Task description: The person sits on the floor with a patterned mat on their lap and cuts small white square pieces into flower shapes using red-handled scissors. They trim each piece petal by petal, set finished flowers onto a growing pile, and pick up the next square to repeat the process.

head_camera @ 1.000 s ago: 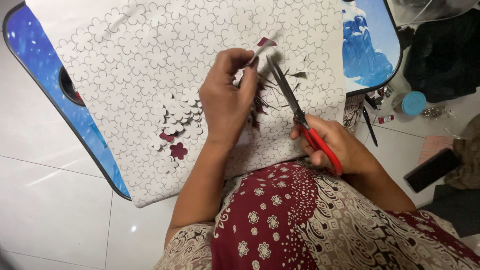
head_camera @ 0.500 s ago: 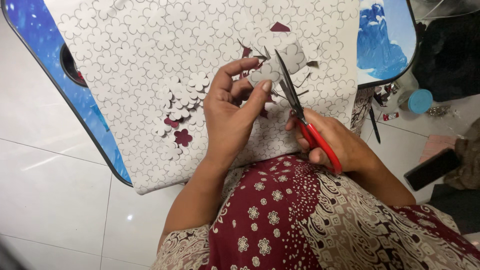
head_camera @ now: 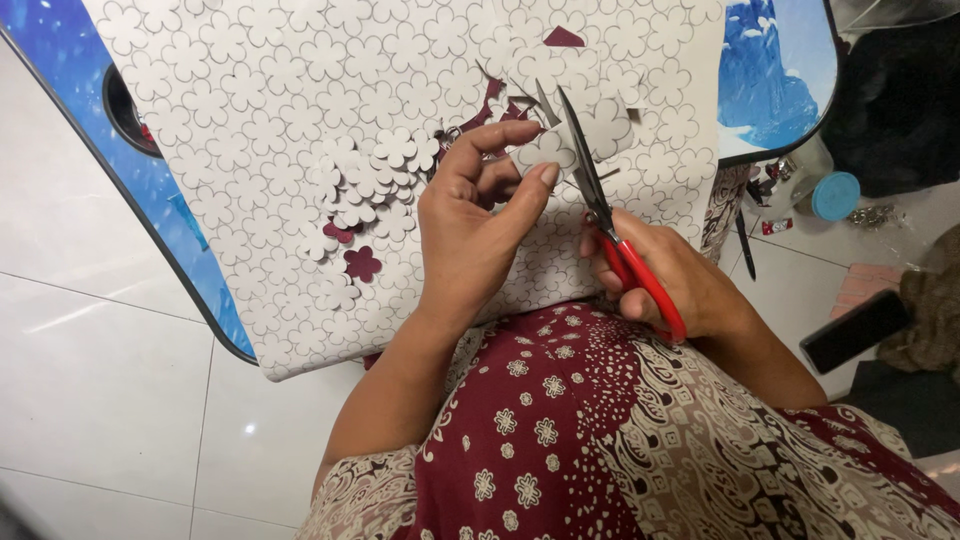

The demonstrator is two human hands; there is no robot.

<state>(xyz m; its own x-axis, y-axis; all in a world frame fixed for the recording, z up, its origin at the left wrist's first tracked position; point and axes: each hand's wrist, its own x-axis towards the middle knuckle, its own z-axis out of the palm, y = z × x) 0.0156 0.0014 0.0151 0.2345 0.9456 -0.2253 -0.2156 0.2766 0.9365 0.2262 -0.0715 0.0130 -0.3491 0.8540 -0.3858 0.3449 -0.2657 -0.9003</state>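
Matt paper, glossy tile

The sheet [head_camera: 250, 150] and flower [head_camera: 545, 150] looked like matt white paper; the scissors [head_camera: 600, 215] had dark metal blades and shiny red plastic handles; the floor [head_camera: 90, 400] at lower left was glossy tile.

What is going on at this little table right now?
A seated person is cutting flower shapes out of a white sheet printed with flower outlines, spread over a blue table. The left hand pinches a small piece of the sheet, while the right hand works red-handled scissors, blades open on that piece. A pile of cut-out white flowers lies on the sheet beside the left hand.
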